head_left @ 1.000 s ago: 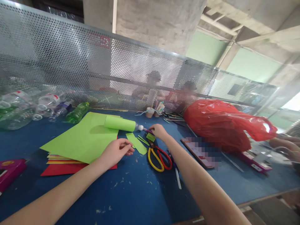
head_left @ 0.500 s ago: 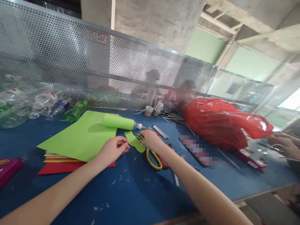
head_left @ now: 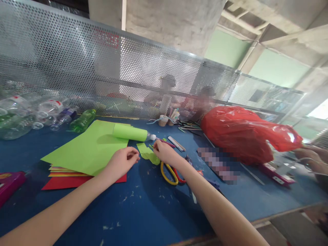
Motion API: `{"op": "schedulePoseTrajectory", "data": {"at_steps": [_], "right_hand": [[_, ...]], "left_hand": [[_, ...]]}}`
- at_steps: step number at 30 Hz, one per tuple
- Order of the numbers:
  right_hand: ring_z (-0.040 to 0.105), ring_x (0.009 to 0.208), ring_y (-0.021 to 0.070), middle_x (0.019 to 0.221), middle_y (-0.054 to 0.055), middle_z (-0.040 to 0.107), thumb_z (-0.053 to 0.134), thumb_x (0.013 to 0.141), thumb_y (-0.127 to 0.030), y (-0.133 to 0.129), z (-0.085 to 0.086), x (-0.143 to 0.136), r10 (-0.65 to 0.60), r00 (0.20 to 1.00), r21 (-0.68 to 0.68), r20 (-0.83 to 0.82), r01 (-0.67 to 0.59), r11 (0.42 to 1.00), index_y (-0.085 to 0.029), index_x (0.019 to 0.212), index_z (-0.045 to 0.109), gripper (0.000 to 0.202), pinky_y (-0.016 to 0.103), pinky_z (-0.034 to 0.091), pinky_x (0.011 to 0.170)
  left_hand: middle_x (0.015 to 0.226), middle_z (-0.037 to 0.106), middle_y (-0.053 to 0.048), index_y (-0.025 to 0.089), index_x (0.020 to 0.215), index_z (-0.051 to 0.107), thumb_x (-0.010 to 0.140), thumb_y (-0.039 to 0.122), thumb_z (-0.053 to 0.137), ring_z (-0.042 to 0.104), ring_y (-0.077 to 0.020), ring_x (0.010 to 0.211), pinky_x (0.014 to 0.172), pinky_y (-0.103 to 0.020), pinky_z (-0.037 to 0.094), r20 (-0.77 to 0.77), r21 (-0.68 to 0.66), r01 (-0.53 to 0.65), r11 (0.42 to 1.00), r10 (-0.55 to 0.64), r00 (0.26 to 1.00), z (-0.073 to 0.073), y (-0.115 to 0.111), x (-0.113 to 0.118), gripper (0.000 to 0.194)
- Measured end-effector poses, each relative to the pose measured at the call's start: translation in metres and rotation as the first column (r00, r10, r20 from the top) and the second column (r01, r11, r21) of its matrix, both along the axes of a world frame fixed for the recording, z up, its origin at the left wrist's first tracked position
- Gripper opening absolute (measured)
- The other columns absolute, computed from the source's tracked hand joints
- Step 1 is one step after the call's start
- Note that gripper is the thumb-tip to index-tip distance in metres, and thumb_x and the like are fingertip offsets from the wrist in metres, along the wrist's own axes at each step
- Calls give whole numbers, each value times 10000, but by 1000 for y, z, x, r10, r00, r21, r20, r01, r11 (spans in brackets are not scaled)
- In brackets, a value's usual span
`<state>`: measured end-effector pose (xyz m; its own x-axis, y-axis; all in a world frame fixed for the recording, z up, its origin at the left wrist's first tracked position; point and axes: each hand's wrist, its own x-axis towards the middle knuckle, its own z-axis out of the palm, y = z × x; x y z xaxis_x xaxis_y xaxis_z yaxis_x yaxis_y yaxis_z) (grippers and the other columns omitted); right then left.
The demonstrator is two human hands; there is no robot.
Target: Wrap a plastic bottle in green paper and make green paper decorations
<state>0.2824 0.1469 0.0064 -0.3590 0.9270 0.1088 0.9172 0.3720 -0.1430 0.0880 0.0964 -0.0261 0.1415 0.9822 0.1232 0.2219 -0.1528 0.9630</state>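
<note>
My right hand is closed in a pinch on a small strip of green paper, its tips partly hidden. Right below it, light green paper scraps lie on the blue table. Yellow-handled scissors rest under my right wrist, beside a red handle. My left hand hovers by the right edge of the green paper sheets, fingers loosely curled, thumb apart, nothing visible in them. Behind both hands, a bottle wrapped in green paper lies on its side, white cap pointing right.
Clear and green plastic bottles lie at the back left. A red plastic bag sits at the right, with another person's hand beside it. Small cups of sticks stand before a perforated metal screen. A magenta object is at the left edge.
My right hand has shifted slightly, and the piece in its fingertips shows less. My left hand has barely moved. The view has turned a little.
</note>
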Motion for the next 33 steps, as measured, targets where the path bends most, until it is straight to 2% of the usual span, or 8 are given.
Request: {"op": "schedulePoseTrajectory", "data": {"at_steps": [5,9,12,14,16,19,26,33], "right_hand": [[633,809,172,878,65,690,484,854,-98,0,-6,3,-11,1000,18,-14,11,1000,-156,1125,562,288,234,403,686],[632,822,186,910,97,682,418,885,-96,0,-11,2,-35,999,34,-2,35,999,-167,983,653,264,262,407,727],[618,921,231,975,139,674,523,858,-190,-1,-13,1,-25,1000,35,-15,25,999,-131,963,676,195,292,410,800],[607,942,255,975,146,669,623,805,-284,-2,-14,0,-17,999,26,-34,18,1000,-114,989,668,254,309,412,807],[610,894,246,922,123,668,684,754,-311,-2,-15,0,-22,998,9,-59,23,1000,-119,982,659,299,305,416,771],[599,804,200,847,66,649,702,725,-254,-1,-16,-1,-31,993,-12,-113,30,999,-140,961,631,273,273,408,703],[533,688,133,838,1,600,683,672,-160,1,-19,1,-6,970,-45,-243,-5,999,-165,923,537,290,231,366,609],[501,691,132,780,-23,548,679,658,-98,0,-20,0,-3,959,-65,-282,-16,998,-185,874,496,297,233,346,617]], "left_hand": [[767,737,-68,202,793,625,721,273,605,707,-225,743,733,-336,539,-6,3,-12,1000,12,1000,0,0,1,103],[755,734,-62,204,786,623,728,289,595,706,-225,737,729,-337,541,-30,7,-6,1000,6,1000,-1,1,0,106],[769,736,-64,206,786,624,734,303,589,707,-229,750,734,-338,540,-59,6,6,1000,-6,998,-3,2,-1,115],[781,737,-68,206,793,621,744,307,575,707,-231,759,734,-340,541,-77,6,12,1000,-11,997,-4,3,-1,122],[791,737,-71,205,799,618,754,312,563,707,-230,762,731,-340,541,-89,7,15,1000,-14,996,-4,3,-1,128],[804,737,-77,204,805,614,768,316,547,707,-229,771,734,-341,541,-89,10,18,1000,-17,996,-4,3,-1,136],[819,741,-81,200,819,617,771,296,548,707,-221,773,752,-343,540,-100,27,14,1000,-11,995,-7,4,-2,128],[839,745,-79,193,847,612,788,301,513,712,-216,792,764,-350,543,-122,38,24,999,-19,992,-11,7,-3,159]]}}
